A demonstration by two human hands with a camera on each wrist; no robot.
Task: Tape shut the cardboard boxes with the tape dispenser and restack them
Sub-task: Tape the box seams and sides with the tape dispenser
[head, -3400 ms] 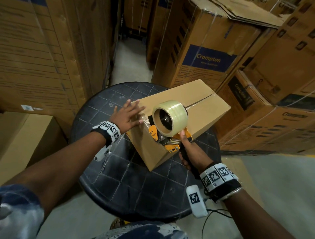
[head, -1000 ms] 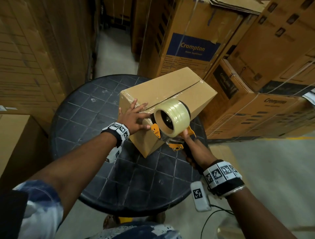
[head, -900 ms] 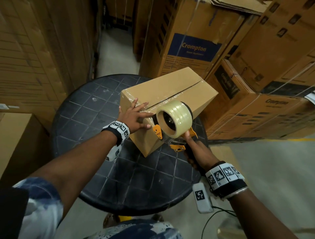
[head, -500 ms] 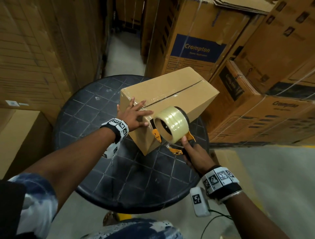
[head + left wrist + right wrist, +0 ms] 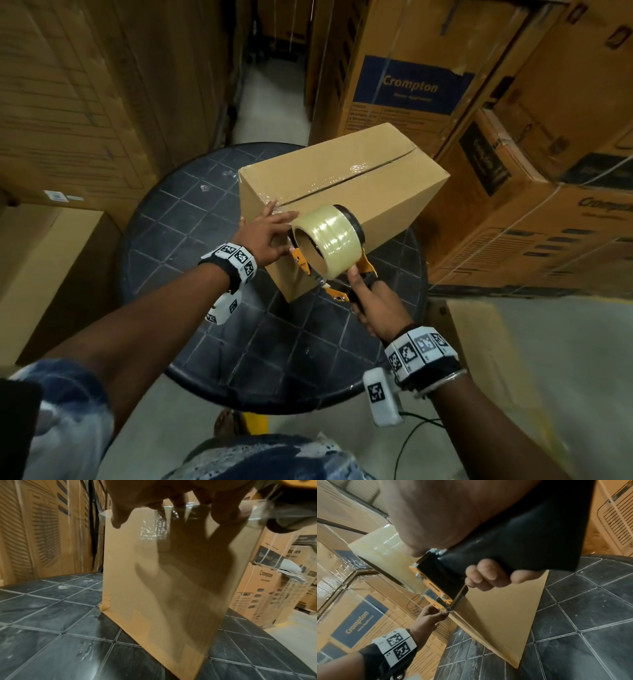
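Head view: right hand (image 5: 375,310) fingers wrapped round orange-black tape dispenser (image 5: 329,240); left hand (image 5: 263,236) fingers straight, pressing brown cardboard box (image 5: 342,181) end, 9 o'clock of dispenser.

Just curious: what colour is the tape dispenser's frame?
Orange metal frame with a black handle; clearest in the right wrist view.

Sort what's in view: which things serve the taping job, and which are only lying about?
In use:
- plain brown cardboard box on the table
- orange-and-black tape dispenser with clear roll
- left hand
- right hand

Lying about:
- round dark tiled table
- blue-labelled Crompton cartons
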